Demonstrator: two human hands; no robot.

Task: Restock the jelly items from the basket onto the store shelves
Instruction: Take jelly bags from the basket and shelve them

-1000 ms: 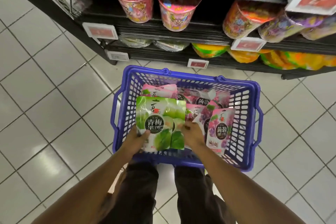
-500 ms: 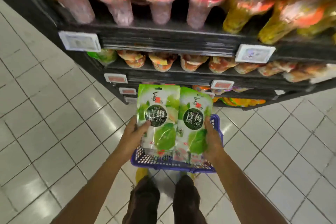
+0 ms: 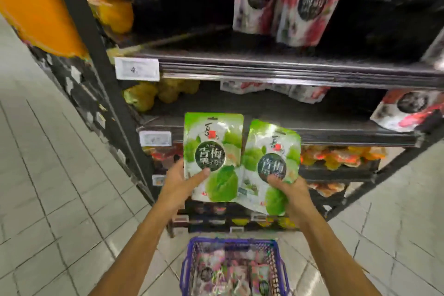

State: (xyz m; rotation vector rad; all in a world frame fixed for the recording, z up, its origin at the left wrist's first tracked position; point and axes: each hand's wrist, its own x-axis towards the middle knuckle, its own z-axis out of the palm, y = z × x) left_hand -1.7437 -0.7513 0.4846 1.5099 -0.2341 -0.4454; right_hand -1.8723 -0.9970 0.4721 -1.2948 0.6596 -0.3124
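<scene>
The black shelving unit (image 3: pixel 264 65) rises ahead of and above both hands, its tiers running past them on either side. Pale floor tiles (image 3: pixel 48 175) spread out to the left of the left hand and to the right of the right hand. Below the forearms, closer to the body than the hands, stands the blue basket (image 3: pixel 230 240), with pink jelly pouches (image 3: pixel 230 271) lying inside it. High above the right hand, two pink-and-white pouches (image 3: pixel 310 5) stand upright on an upper shelf, blurred.

The left green jelly pouch (image 3: pixel 212 142) is held upright in front of the middle shelf edge. The right green jelly pouch (image 3: pixel 271 151) leans slightly to the right beside it, and their inner edges meet low down. The left hand (image 3: pixel 177 185) grips its pouch at the lower left, thumb laid across the front and fingers hidden behind. The right hand (image 3: pixel 293 192) holds its pouch from below, thumb pressed on the dark round label. A white price label (image 3: pixel 137 68) sits on the shelf edge well above the left hand
</scene>
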